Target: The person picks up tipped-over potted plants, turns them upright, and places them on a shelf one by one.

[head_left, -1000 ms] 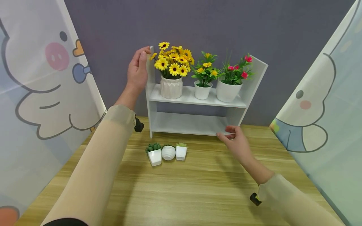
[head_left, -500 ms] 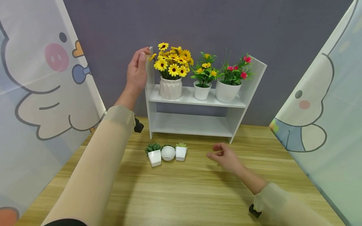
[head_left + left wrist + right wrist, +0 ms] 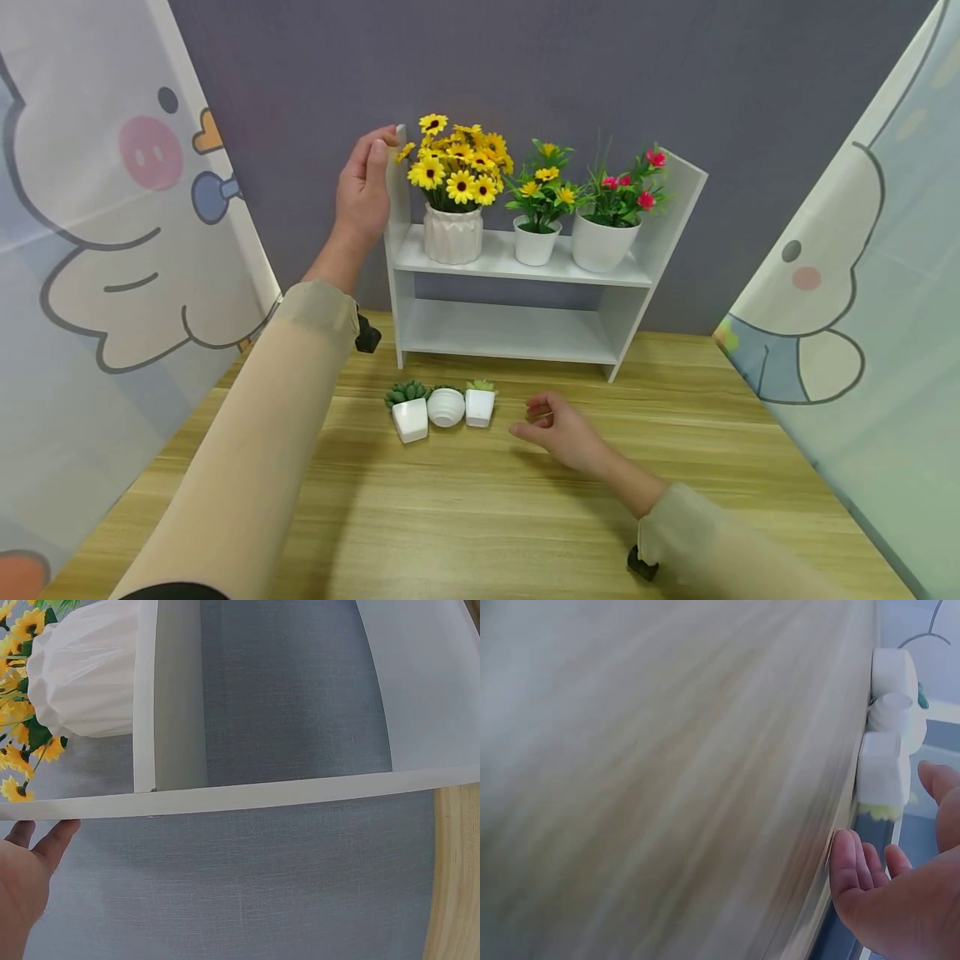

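A white two-tier shelf point(image 3: 517, 333) stands against the dark grey wall. At its upper left side, my left hand point(image 3: 363, 187) has its fingertips against the outer side panel; in the left wrist view the fingers point(image 3: 58, 841) meet that panel near the potted yellow daisies. Three small succulents lie in a row before the shelf: one in a square pot point(image 3: 411, 420), one in a round ribbed pot point(image 3: 446, 407) and a pale green one in a tapered pot point(image 3: 479, 408). Just right of that last pot, my right hand point(image 3: 572, 437) hovers with thumb and fingers apart, holding nothing.
On the upper tier stand yellow daisies in a fluted pot point(image 3: 453, 236), a small yellow-flowered plant point(image 3: 536, 245) and a pink-flowered plant point(image 3: 603, 242). Cartoon-printed panels point(image 3: 97, 292) flank the wooden table point(image 3: 465, 517) on both sides.
My right hand has moved from the shelf's lower right corner, down and left toward the small succulents. The left hand stays at the shelf's side panel.
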`<state>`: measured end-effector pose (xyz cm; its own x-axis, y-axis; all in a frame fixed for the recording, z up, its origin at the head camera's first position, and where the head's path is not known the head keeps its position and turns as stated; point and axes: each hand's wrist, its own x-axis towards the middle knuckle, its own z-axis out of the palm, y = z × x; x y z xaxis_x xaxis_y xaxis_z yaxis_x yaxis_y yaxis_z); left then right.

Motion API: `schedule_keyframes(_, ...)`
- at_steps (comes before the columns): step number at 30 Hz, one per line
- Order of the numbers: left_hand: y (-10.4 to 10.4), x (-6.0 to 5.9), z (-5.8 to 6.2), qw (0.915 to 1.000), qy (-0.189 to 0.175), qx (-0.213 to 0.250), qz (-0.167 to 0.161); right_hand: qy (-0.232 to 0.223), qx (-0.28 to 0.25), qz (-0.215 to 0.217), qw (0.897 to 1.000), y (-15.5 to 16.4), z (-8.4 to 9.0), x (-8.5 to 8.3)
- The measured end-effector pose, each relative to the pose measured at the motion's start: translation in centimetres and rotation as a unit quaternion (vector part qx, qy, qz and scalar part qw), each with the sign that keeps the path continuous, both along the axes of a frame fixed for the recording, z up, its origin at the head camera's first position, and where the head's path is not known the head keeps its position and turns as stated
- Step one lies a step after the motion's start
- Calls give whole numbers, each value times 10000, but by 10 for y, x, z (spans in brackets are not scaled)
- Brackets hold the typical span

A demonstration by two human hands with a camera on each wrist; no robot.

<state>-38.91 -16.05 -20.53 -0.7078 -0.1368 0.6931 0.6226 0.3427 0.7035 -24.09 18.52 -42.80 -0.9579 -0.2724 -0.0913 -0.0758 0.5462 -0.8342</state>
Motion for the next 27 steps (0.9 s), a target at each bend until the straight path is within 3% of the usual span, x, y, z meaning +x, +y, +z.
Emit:
schedule_keyframes(12, 0, -1, 0, 10000, 14, -22, -9, 41, 1, 67, 10000, -43, 1, -3)
schedule_keyframes(21, -1, -2, -1, 10000, 39, 4, -26, 275, 257, -558, 9977, -69, 0, -9)
schedule_keyframes(27, -1, -2, -1, 10000, 11, 4, 1, 308, 347, -692, 9965, -76, -1, -13)
